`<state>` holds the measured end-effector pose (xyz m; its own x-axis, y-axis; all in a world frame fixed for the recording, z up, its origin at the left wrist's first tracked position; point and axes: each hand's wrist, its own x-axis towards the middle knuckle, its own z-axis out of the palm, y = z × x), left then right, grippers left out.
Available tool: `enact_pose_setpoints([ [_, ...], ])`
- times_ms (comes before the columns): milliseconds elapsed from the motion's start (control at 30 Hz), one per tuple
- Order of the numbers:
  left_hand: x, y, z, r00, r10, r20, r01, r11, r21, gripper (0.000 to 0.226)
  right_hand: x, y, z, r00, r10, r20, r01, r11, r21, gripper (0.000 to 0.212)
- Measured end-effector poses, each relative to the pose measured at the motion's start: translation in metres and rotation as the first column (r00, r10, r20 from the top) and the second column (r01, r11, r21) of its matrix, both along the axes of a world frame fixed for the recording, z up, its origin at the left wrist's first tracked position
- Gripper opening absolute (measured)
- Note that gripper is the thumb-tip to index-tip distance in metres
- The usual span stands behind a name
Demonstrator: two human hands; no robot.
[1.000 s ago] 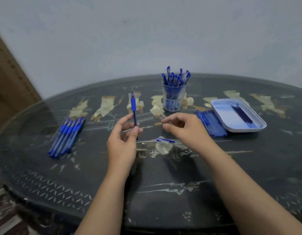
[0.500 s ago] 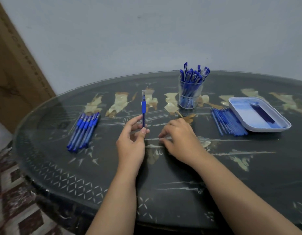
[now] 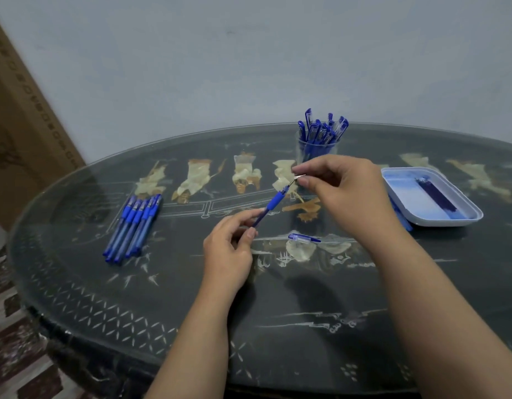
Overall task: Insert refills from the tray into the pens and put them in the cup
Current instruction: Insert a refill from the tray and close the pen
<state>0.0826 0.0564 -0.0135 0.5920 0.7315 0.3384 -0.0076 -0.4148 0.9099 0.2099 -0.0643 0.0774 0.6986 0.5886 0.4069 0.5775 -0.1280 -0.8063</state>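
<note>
You are seated at a dark oval table (image 3: 105,283) with a glass top and pale inlaid figures. Your left hand (image 3: 229,249) is raised just above the table, thumb and fingers curled round the lower end of a blue pen (image 3: 270,207). The pen slants up and to the right, its writing end uppermost. Your right hand (image 3: 341,191) meets it there, thumb and forefinger pinching a small silvery piece (image 3: 300,176) at the pen's tip, the other fingers loosely curled. Whether the piece is joined to the pen cannot be told.

A blue pen cap (image 3: 303,238) lies on the table, below and between your hands. Behind your right hand stands a clear cup (image 3: 315,151), crowded with upright blue pens. To the right lies a white tray (image 3: 433,197) holding a small bundle of dark blue refills (image 3: 436,194). Just beside the tray's left edge, a pile of blue sticks (image 3: 400,214) is mostly hidden by your right wrist. On the left, well apart, a row of blue pens (image 3: 134,226) lies side by side. A brown cardboard box (image 3: 18,125) leans at the far left, against a pale wall.
</note>
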Motion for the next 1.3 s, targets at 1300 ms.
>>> enact_pose_setpoints([
  [1300,0.001,0.0,-0.001,0.999,-0.045,-0.005,0.045,0.998,0.043,0.061,0.011,0.0,-0.017,0.99,0.118,-0.078,-0.122,0.991,-0.055,0.015],
])
